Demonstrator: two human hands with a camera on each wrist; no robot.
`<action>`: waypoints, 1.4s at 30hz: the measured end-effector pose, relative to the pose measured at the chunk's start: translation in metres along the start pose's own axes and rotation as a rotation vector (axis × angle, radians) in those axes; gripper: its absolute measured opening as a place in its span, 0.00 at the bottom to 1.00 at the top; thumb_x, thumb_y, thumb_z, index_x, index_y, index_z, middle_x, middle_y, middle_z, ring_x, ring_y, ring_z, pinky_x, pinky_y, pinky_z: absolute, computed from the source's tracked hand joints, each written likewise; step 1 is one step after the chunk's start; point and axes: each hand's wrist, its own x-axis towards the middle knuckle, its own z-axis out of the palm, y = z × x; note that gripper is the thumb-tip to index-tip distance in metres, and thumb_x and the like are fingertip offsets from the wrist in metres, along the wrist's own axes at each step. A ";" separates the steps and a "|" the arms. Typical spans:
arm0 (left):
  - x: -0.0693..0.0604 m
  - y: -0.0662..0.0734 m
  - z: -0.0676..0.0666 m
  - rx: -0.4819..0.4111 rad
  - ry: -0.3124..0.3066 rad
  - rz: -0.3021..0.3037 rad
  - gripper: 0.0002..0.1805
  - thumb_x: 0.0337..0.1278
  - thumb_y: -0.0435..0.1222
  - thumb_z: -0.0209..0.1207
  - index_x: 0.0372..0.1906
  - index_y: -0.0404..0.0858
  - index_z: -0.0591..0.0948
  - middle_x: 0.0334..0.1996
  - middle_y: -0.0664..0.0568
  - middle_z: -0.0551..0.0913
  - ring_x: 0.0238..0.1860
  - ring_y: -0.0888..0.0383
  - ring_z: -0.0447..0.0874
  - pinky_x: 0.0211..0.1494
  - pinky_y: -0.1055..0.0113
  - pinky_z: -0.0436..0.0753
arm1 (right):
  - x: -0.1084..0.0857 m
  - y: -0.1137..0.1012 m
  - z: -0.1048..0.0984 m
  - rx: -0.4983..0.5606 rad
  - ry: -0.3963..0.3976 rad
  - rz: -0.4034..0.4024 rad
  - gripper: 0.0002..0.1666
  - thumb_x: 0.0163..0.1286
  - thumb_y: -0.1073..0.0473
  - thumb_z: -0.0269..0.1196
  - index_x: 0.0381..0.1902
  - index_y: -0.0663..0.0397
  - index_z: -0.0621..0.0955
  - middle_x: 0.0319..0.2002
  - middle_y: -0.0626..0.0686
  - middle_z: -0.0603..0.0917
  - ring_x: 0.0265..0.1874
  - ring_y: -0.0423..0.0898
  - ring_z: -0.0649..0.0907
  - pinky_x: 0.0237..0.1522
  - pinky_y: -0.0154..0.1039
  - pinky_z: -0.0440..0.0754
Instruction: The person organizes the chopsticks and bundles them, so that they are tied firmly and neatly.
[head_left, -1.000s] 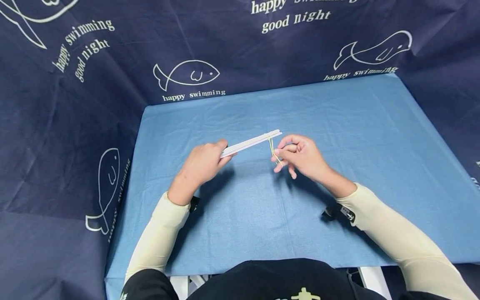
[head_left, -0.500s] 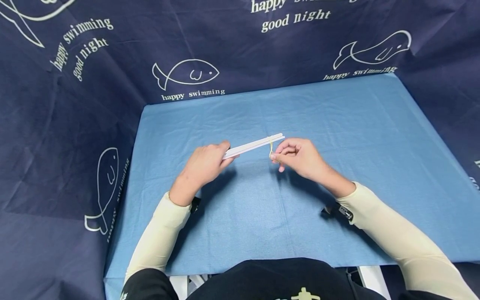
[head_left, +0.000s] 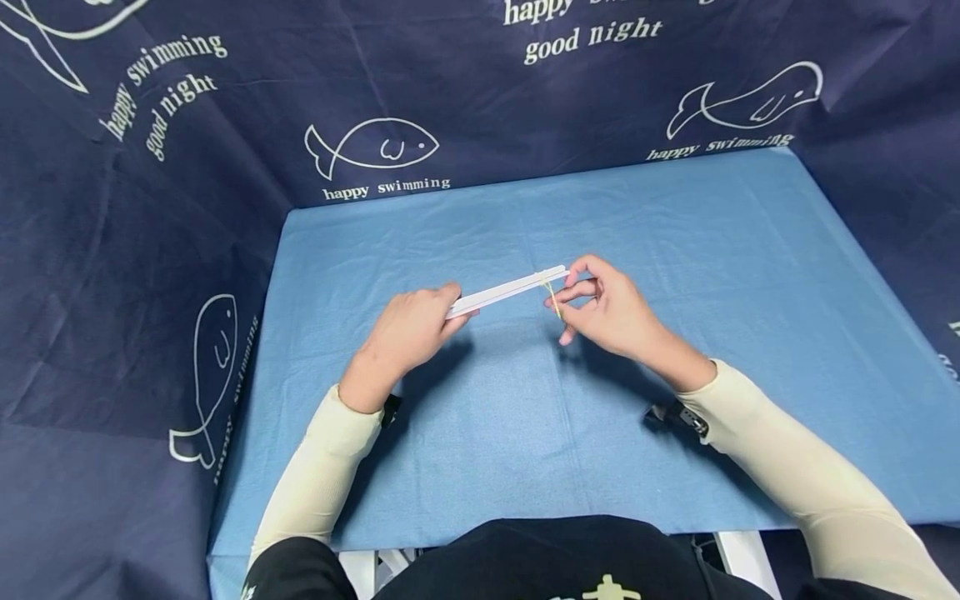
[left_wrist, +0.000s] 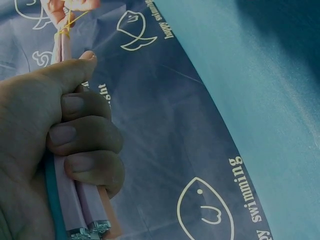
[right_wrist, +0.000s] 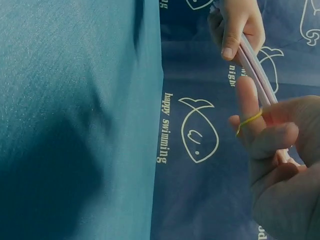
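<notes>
My left hand (head_left: 411,329) grips the near end of a bundle of thin white sticks (head_left: 506,291), held above the table and slanting up to the right. In the left wrist view its fingers (left_wrist: 92,135) are curled round the sticks (left_wrist: 70,200). A yellow rubber band (head_left: 556,302) loops round the bundle near its far end and stretches to my right hand (head_left: 611,312). In the right wrist view the band (right_wrist: 248,121) passes over fingers of my right hand (right_wrist: 285,175), whose index finger and thumb are at the sticks' tip.
A blue cloth (head_left: 480,467) covers the table. Dark blue curtains (head_left: 480,100) with white fish drawings and lettering stand behind it and at both sides.
The right hand first drew close to the sticks with the band, then its index finger rose to their tip. The bundle has shifted slightly right and down; the left hand keeps its grip.
</notes>
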 end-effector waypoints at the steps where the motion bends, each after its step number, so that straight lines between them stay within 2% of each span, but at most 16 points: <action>1: 0.000 0.000 0.000 0.000 -0.001 0.001 0.14 0.78 0.48 0.58 0.40 0.40 0.78 0.22 0.53 0.75 0.23 0.51 0.77 0.28 0.49 0.81 | -0.001 -0.001 0.000 -0.011 0.008 0.002 0.21 0.68 0.70 0.71 0.46 0.60 0.68 0.44 0.67 0.91 0.18 0.55 0.90 0.21 0.37 0.80; 3: -0.001 0.001 0.001 0.005 -0.001 0.005 0.15 0.78 0.48 0.58 0.40 0.40 0.77 0.22 0.52 0.75 0.23 0.51 0.76 0.28 0.49 0.80 | -0.001 -0.001 0.001 -0.042 0.031 -0.002 0.26 0.64 0.68 0.75 0.45 0.58 0.67 0.46 0.69 0.91 0.18 0.55 0.89 0.24 0.39 0.83; 5: -0.001 0.001 0.002 0.025 -0.001 0.018 0.16 0.78 0.48 0.58 0.39 0.40 0.76 0.21 0.52 0.75 0.22 0.51 0.76 0.27 0.50 0.80 | -0.002 -0.002 0.001 -0.109 0.058 -0.011 0.30 0.61 0.65 0.78 0.44 0.55 0.66 0.45 0.65 0.92 0.16 0.53 0.88 0.22 0.38 0.80; 8: -0.002 0.001 0.004 0.077 -0.001 0.054 0.17 0.78 0.49 0.58 0.37 0.40 0.76 0.21 0.51 0.76 0.21 0.51 0.76 0.26 0.51 0.80 | -0.003 -0.003 -0.001 -0.282 0.095 -0.064 0.35 0.56 0.60 0.82 0.46 0.52 0.66 0.38 0.59 0.92 0.14 0.44 0.81 0.21 0.34 0.73; 11: -0.003 0.000 0.005 0.136 0.001 0.101 0.16 0.77 0.48 0.59 0.37 0.40 0.76 0.21 0.51 0.78 0.20 0.51 0.77 0.25 0.51 0.80 | -0.006 -0.006 -0.003 -0.453 0.111 -0.155 0.39 0.51 0.58 0.85 0.48 0.51 0.67 0.38 0.52 0.93 0.17 0.40 0.74 0.22 0.33 0.70; 16: -0.006 -0.001 0.007 0.183 0.007 0.168 0.10 0.75 0.43 0.62 0.39 0.42 0.77 0.22 0.52 0.81 0.21 0.52 0.79 0.26 0.52 0.81 | -0.009 -0.012 -0.008 -0.638 0.073 -0.242 0.41 0.50 0.52 0.85 0.51 0.48 0.69 0.46 0.43 0.94 0.19 0.39 0.75 0.22 0.34 0.70; 22: -0.007 0.002 0.009 0.197 0.018 0.200 0.08 0.73 0.41 0.64 0.39 0.43 0.78 0.24 0.51 0.83 0.22 0.51 0.81 0.27 0.52 0.82 | -0.010 -0.021 -0.008 -0.800 0.018 -0.238 0.40 0.51 0.45 0.84 0.53 0.44 0.71 0.45 0.39 0.93 0.19 0.38 0.74 0.24 0.37 0.70; 26: -0.006 0.006 0.013 0.221 0.028 0.216 0.08 0.71 0.41 0.65 0.39 0.44 0.78 0.24 0.51 0.84 0.22 0.52 0.82 0.27 0.54 0.82 | -0.007 -0.027 -0.003 -0.867 -0.059 -0.258 0.40 0.54 0.44 0.81 0.58 0.43 0.71 0.45 0.40 0.93 0.20 0.37 0.75 0.27 0.39 0.73; 31: -0.004 0.009 0.019 0.251 0.046 0.275 0.08 0.71 0.42 0.65 0.38 0.45 0.79 0.22 0.53 0.82 0.20 0.54 0.79 0.25 0.56 0.80 | 0.001 -0.029 -0.003 -0.866 -0.189 -0.260 0.40 0.55 0.45 0.78 0.61 0.41 0.71 0.37 0.39 0.91 0.21 0.36 0.78 0.30 0.40 0.76; 35: -0.005 0.010 0.021 0.248 0.062 0.301 0.08 0.68 0.41 0.67 0.37 0.45 0.79 0.20 0.54 0.79 0.17 0.56 0.75 0.23 0.58 0.78 | 0.011 -0.028 -0.006 -0.792 -0.310 -0.274 0.34 0.56 0.51 0.77 0.57 0.41 0.74 0.29 0.37 0.87 0.21 0.37 0.78 0.28 0.38 0.75; 38: -0.005 0.011 0.019 0.243 0.073 0.300 0.07 0.69 0.40 0.66 0.36 0.45 0.78 0.19 0.54 0.78 0.16 0.56 0.73 0.22 0.58 0.77 | 0.017 -0.025 -0.008 -0.732 -0.371 -0.314 0.29 0.56 0.57 0.73 0.55 0.43 0.75 0.29 0.39 0.81 0.23 0.38 0.76 0.27 0.35 0.74; 40: -0.005 0.011 0.017 0.242 0.081 0.298 0.07 0.69 0.39 0.65 0.35 0.46 0.78 0.19 0.54 0.78 0.16 0.56 0.73 0.21 0.58 0.77 | 0.019 -0.024 -0.008 -0.657 -0.395 -0.327 0.26 0.57 0.62 0.69 0.54 0.45 0.76 0.31 0.42 0.79 0.24 0.39 0.74 0.27 0.33 0.73; 42: -0.004 0.012 0.016 0.240 0.084 0.296 0.08 0.70 0.39 0.64 0.35 0.46 0.78 0.19 0.54 0.78 0.15 0.56 0.73 0.21 0.57 0.77 | 0.022 -0.021 -0.008 -0.533 -0.411 -0.322 0.23 0.58 0.68 0.61 0.52 0.49 0.76 0.34 0.47 0.76 0.26 0.40 0.73 0.28 0.33 0.73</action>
